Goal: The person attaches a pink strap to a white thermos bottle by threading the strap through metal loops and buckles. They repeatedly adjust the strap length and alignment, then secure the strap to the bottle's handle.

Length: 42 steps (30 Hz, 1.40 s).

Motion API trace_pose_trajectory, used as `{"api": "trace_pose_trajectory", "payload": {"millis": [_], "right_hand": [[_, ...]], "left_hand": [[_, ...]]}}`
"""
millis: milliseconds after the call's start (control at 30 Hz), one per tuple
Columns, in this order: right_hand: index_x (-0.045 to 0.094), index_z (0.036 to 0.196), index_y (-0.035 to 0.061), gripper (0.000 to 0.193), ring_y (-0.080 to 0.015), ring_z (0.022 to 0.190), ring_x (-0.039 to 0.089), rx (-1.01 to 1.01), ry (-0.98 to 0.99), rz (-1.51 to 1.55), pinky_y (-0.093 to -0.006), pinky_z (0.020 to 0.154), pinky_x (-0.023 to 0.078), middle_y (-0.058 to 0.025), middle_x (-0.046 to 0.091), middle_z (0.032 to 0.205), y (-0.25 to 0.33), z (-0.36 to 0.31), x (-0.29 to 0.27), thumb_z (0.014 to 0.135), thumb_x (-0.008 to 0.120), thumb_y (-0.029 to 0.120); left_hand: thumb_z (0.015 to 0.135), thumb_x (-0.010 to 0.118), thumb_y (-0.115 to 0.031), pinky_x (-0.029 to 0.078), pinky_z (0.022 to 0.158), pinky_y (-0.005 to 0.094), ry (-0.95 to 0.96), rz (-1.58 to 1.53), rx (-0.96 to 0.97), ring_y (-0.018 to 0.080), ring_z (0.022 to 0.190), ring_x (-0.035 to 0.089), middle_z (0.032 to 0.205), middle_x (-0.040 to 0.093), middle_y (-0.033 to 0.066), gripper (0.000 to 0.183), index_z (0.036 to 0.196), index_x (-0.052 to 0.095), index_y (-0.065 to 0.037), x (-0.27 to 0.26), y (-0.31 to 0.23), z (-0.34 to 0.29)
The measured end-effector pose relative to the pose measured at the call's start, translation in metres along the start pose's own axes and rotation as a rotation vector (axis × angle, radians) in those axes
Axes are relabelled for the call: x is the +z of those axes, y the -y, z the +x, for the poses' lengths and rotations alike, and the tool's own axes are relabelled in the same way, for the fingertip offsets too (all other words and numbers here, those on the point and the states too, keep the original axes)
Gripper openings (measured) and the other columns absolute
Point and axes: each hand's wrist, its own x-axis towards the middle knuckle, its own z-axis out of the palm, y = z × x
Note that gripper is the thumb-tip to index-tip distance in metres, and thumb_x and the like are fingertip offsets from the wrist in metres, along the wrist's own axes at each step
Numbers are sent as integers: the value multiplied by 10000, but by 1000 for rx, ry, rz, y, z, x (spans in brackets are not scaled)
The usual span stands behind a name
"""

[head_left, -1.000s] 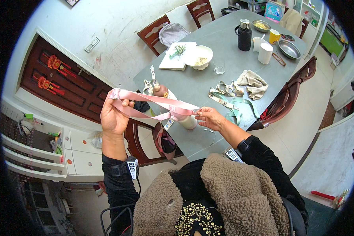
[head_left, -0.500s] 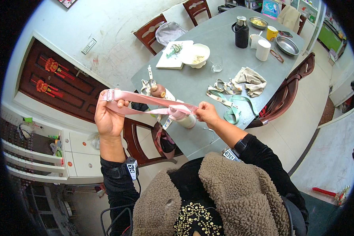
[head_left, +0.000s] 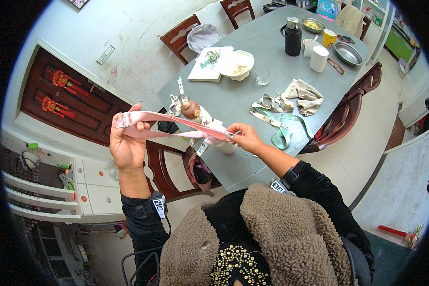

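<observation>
A pink strap (head_left: 169, 118) is stretched as a loop above the near left edge of the table. My left hand (head_left: 129, 145) is closed on its left end, by a metal slide buckle (head_left: 126, 119). My right hand (head_left: 247, 138) pinches the other end between thumb and fingers. Just beneath the strap stands a bottle with a pink top (head_left: 228, 146), partly covered by strap and right hand. Beside it is a brown round-topped bottle (head_left: 191, 109) with a pale printed strap (head_left: 179, 86) near it.
Right of my hands lie a green strap (head_left: 295, 122) and a crumpled beige cloth (head_left: 306, 97). Farther back on the grey table (head_left: 271, 52) are a white bowl (head_left: 240, 71), a black flask (head_left: 293, 40), a white cup (head_left: 319, 59) and a metal dish (head_left: 349, 53). Wooden chairs (head_left: 352, 112) surround it.
My left hand has moved slightly left with the buckled end. My right hand has shifted a little left, and the strap's upper band now slants and twists more.
</observation>
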Motion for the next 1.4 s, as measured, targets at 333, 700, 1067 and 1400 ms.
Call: {"api": "trace_pose_trajectory", "payload": {"millis": [333, 700, 1067, 1400], "right_hand": [[617, 920, 44, 607, -349, 790, 659, -111, -90, -760, -427, 712, 526, -195, 661, 878, 47, -16, 12, 700, 753, 593], [634, 924, 102, 188, -378, 863, 626, -269, -139, -860, -487, 718, 498, -154, 652, 924, 33, -15, 3, 865, 542, 256], [580, 914, 44, 179, -325, 689, 629, -251, 54, -364, -397, 641, 497, -167, 634, 773, 27, 0, -3, 750, 622, 104], [571, 801, 28, 184, -129, 652, 503, -150, 253, -381, -301, 612, 435, -30, 557, 706, 21, -3, -12, 719, 710, 118]], "left_hand": [[874, 488, -142, 512, 932, 454, 49, -96, -39, 248, 910, 611, 1314, 513, 276, 244, 1093, 502, -34, 5, 5, 11], [830, 501, -80, 495, 853, 375, 48, -25, -39, 192, 773, 587, 1225, 571, 299, 191, 1020, 482, -66, -3, -4, 21], [849, 432, 28, 491, 725, 293, 148, 47, -42, 95, 701, 481, 1034, 575, 116, 175, 997, 483, -49, 1, -18, 21], [852, 442, 58, 406, 649, 273, 93, 158, -37, 80, 571, 375, 768, 487, 30, 198, 1012, 489, -48, 25, -24, 20]]}}
